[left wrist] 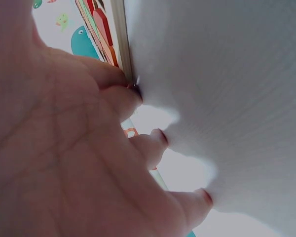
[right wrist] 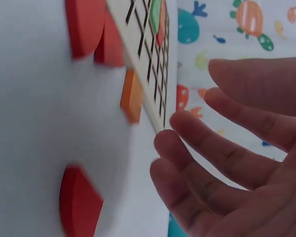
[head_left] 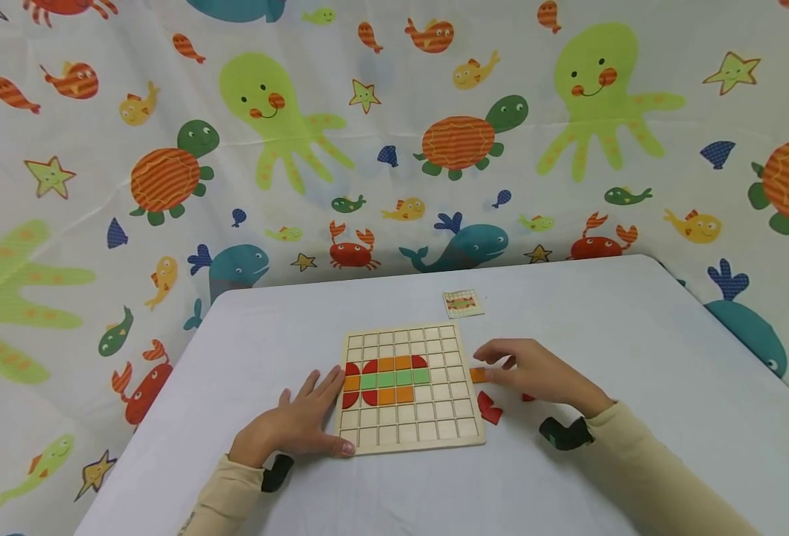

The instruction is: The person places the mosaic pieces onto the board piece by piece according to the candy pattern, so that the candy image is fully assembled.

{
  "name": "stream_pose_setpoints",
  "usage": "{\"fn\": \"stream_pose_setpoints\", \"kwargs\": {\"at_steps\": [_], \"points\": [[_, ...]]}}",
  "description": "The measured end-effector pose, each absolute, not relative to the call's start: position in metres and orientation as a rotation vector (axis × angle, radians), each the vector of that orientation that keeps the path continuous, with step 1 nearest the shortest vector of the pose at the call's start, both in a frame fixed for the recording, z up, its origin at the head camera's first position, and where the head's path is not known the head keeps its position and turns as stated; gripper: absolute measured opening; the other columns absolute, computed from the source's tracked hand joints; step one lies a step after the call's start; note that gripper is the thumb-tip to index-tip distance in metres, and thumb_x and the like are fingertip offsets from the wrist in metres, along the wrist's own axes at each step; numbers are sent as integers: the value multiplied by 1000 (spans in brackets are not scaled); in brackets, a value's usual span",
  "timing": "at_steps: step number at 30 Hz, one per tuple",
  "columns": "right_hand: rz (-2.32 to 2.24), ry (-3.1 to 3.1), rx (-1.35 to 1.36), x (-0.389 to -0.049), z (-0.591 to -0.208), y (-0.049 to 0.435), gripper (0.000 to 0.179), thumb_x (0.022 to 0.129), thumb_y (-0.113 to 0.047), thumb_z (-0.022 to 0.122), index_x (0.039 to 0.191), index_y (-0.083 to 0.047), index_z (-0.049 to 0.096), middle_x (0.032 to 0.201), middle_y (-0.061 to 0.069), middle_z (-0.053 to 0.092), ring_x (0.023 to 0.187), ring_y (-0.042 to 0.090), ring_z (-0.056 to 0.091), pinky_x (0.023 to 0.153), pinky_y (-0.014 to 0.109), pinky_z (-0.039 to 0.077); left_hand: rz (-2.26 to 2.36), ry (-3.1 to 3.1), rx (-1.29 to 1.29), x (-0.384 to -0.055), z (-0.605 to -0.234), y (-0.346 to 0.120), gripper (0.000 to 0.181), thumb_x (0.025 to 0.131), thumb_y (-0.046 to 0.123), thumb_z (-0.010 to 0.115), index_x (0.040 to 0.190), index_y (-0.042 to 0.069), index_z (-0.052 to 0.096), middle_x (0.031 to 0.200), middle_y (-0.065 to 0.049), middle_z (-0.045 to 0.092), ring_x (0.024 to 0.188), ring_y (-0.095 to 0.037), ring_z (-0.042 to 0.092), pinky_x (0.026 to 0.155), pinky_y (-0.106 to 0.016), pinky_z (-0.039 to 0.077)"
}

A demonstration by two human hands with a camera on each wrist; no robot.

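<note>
A wooden grid board (head_left: 435, 432) lies on the table, with red rounded, orange square and green square tiles (head_left: 394, 380) set in its cells. My left hand (head_left: 297, 426) rests spread at the board's left edge, thumb near the front corner and fingers along the side. In the left wrist view its fingertips (left wrist: 160, 138) meet the tabletop. My right hand (head_left: 535, 371) hovers at the board's right side with fingers loosely bent and nothing held. Just by it, an orange tile (right wrist: 131, 96) lies against the board's edge. Loose red tiles (head_left: 488, 408) lie nearer me.
Behind the board lies a small pattern card (head_left: 463, 304) with a printed grid. Another red tile (right wrist: 80, 205) sits apart, below the right hand. A sea-animal curtain (head_left: 381, 112) hangs behind the white table (head_left: 267, 320).
</note>
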State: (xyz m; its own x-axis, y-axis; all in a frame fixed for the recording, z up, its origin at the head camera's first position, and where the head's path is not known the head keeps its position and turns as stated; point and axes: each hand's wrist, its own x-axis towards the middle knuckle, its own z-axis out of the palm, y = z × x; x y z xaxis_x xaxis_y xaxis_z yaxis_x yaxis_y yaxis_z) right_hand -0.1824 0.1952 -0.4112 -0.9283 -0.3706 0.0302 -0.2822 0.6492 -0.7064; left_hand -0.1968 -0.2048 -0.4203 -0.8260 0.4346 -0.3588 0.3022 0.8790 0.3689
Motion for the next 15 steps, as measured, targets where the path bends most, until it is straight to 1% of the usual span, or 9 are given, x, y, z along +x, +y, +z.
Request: {"fn": "stream_pose_setpoints", "kwargs": {"at_steps": [1,2,6,9,12,15], "points": [[-1130,2754,-551,-182,-412,200,30,100,-13,75,129,-6,74,122,6,73,111,26,65,89,38,57,415,2609,537,-197,-420,-205,128,78,56,92,172,8,19,178,-14,13,161,-47,4,117,-82,3],[-1120,2757,-551,-181,-412,205,29,99,-13,76,128,-6,74,119,4,72,110,26,64,89,38,57,415,2608,536,-197,-420,-205,128,78,56,92,172,8,19,178,-15,14,161,-47,4,117,-82,3],[-1102,2748,-569,-177,-415,224,27,97,-11,77,123,-6,75,106,-2,68,99,21,61,79,32,57,412,2608,533,-197,-420,-205,129,78,57,92,172,8,19,178,-15,13,161,-48,4,117,-82,3],[-1094,2729,-571,-174,-417,236,25,95,-9,78,120,-6,74,98,-3,63,92,20,58,75,31,55,413,2607,529,-197,-420,-205,129,78,56,92,172,8,19,179,-14,13,162,-47,3,117,-82,2],[-1069,2708,-544,-172,-419,245,23,92,-7,79,115,-7,74,95,-2,60,91,21,56,74,31,53,421,2601,526,-197,-421,-205,129,78,56,92,172,9,18,179,-14,12,162,-47,3,117,-82,2],[-1030,2683,-508,-171,-419,249,22,90,-5,80,111,-10,74,96,-1,60,93,22,55,77,32,53,430,2596,523,-197,-421,-205,129,78,56,92,172,8,18,179,-14,13,161,-48,3,117,-82,2]]}}
